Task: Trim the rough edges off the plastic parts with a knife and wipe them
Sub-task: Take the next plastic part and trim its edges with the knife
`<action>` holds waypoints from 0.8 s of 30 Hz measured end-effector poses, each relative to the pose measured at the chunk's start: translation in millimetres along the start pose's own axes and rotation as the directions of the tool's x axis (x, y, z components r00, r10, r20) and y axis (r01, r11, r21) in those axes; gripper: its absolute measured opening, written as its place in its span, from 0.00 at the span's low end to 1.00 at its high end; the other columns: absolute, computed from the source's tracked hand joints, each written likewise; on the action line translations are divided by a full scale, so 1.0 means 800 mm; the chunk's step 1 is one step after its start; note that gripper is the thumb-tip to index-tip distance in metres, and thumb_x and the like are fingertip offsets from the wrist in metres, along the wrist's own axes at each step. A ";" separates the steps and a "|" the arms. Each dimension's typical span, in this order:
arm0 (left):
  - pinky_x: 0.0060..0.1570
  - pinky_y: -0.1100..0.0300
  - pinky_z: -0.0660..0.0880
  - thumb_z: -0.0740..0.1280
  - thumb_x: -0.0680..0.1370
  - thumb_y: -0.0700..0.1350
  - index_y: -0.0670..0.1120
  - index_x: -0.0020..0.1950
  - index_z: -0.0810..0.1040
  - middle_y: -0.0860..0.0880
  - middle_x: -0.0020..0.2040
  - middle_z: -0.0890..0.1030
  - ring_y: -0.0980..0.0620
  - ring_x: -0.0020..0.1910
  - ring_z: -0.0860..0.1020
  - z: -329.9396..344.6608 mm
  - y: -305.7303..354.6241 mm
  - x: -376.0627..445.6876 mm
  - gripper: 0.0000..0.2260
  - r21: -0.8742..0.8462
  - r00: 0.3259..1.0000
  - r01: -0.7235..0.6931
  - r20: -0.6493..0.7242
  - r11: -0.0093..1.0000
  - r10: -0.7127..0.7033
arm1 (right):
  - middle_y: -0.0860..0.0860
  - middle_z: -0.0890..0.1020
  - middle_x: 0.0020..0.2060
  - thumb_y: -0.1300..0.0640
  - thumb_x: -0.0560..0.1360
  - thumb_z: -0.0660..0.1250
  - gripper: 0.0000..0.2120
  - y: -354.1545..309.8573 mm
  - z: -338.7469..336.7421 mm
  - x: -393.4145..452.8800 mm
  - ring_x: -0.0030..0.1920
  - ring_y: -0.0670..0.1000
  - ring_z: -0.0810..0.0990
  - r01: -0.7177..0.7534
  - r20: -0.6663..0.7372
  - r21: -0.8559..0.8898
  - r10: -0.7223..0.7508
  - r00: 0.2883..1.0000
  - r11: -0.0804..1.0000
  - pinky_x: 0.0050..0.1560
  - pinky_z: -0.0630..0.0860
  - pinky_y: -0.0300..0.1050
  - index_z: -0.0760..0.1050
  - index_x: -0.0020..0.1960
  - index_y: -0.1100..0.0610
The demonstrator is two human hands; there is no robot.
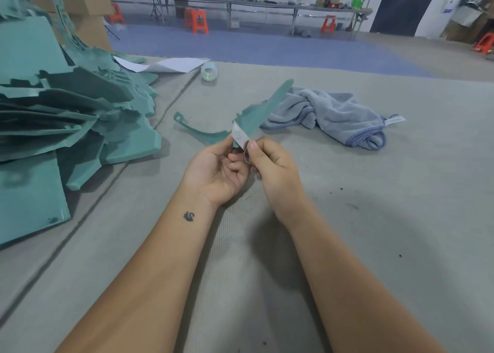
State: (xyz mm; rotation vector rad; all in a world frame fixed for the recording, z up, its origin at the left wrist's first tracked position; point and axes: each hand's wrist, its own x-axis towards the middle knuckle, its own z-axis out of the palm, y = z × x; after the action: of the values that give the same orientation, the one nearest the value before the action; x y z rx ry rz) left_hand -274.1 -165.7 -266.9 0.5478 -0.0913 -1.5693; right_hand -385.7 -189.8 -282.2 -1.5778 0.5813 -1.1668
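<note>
A thin teal plastic part (260,109) with a long pointed blade shape is held up over the grey table (347,219). My left hand (213,171) grips its lower end, palm up. My right hand (270,165) pinches a small white blade-like piece (239,136) against the part's lower edge between thumb and forefinger. A curved teal offcut (197,131) lies on the table just behind my left hand. A crumpled grey-blue cloth (334,115) lies behind and to the right of the part.
A big heap of teal plastic parts (66,120) fills the left of the table. White paper sheets (171,65) and a roll of clear tape (209,71) lie at the far edge. Cardboard boxes (80,2) stand behind the heap; orange stools (196,20) and long benches stand beyond.
</note>
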 end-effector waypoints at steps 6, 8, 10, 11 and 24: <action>0.21 0.73 0.56 0.65 0.70 0.44 0.41 0.41 0.77 0.51 0.40 0.74 0.59 0.21 0.67 0.001 0.003 -0.007 0.07 0.059 0.997 0.041 0.063 0.997 -0.044 | 0.37 0.71 0.25 0.64 0.82 0.59 0.17 0.001 -0.005 -0.002 0.30 0.37 0.68 0.038 -0.017 -0.056 -0.039 0.999 0.998 0.35 0.65 0.29 0.68 0.35 0.54; 0.22 0.73 0.56 0.64 0.71 0.45 0.41 0.38 0.78 0.51 0.35 0.74 0.58 0.22 0.67 0.000 0.003 -0.009 0.09 0.086 0.996 0.066 0.060 0.994 -0.071 | 0.37 0.73 0.26 0.64 0.82 0.58 0.15 0.000 -0.005 -0.003 0.31 0.36 0.71 0.024 -0.004 -0.038 -0.024 1.000 0.999 0.36 0.66 0.27 0.71 0.38 0.57; 0.22 0.72 0.56 0.63 0.72 0.47 0.41 0.37 0.79 0.51 0.30 0.74 0.58 0.22 0.67 -0.001 0.004 -0.010 0.11 0.122 0.993 0.090 0.060 0.988 -0.098 | 0.37 0.76 0.27 0.65 0.82 0.58 0.13 0.000 -0.005 -0.002 0.32 0.35 0.73 0.011 0.010 -0.014 -0.011 1.000 1.000 0.37 0.67 0.26 0.74 0.41 0.60; 0.22 0.71 0.57 0.63 0.72 0.47 0.42 0.37 0.78 0.52 0.29 0.73 0.58 0.22 0.67 -0.001 0.005 -0.011 0.11 0.139 0.992 0.102 0.066 0.985 -0.112 | 0.37 0.75 0.27 0.64 0.82 0.58 0.13 0.000 -0.006 -0.002 0.32 0.36 0.72 0.007 0.005 -0.010 -0.007 1.000 1.000 0.36 0.67 0.26 0.73 0.40 0.58; 0.23 0.69 0.57 0.60 0.73 0.47 0.45 0.32 0.72 0.54 0.27 0.69 0.59 0.21 0.65 -0.010 0.009 -0.010 0.11 0.115 0.966 0.170 0.177 0.979 -0.188 | 0.44 0.66 0.28 0.40 0.81 0.54 0.18 -0.006 -0.060 0.019 0.28 0.45 0.59 -0.261 -0.397 0.296 0.367 0.841 0.919 0.26 0.57 0.37 0.66 0.39 0.51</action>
State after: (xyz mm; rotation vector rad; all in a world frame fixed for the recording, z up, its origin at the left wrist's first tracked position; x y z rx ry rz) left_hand -264.5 -156.5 -268.5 0.4954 -0.2702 -1.7987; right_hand -423.2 -222.2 -272.4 -0.9640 0.9329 -1.2915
